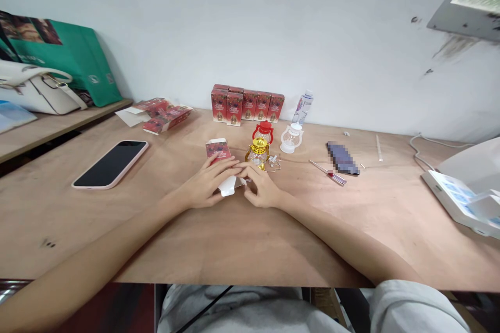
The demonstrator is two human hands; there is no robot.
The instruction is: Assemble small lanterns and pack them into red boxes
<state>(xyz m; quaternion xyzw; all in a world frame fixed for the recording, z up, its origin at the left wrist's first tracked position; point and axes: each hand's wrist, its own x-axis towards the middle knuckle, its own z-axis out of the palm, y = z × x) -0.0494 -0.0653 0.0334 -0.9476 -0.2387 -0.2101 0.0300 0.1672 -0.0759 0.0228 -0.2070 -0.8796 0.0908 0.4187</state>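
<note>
By the left hand [205, 186], the fingers are stretched across a small red printed cardboard box [219, 150] in the centre of the frame. By the right hand [262, 187], the fingers are bent towards its lower end; whether the box is pinched by either hand cannot be told, as the contact is covered. The box is tilted on the brown wooden tabletop [219, 239]; its middle is hidden, and an unfolded white flap is shown at each end, so its closing is judged to be not yet done.

Just beyond the right fingers, a gold lantern with clear globe [260, 144] is placed, with a similar red lantern [263, 127] behind it and a white lantern [291, 138] to the right; all three are left outside any box.

In the upper centre, a group of upright red boxes [234, 108] is seen, apparently finished. At upper left, some flattened red cartons [166, 117] are judged to be still unformed.
</note>
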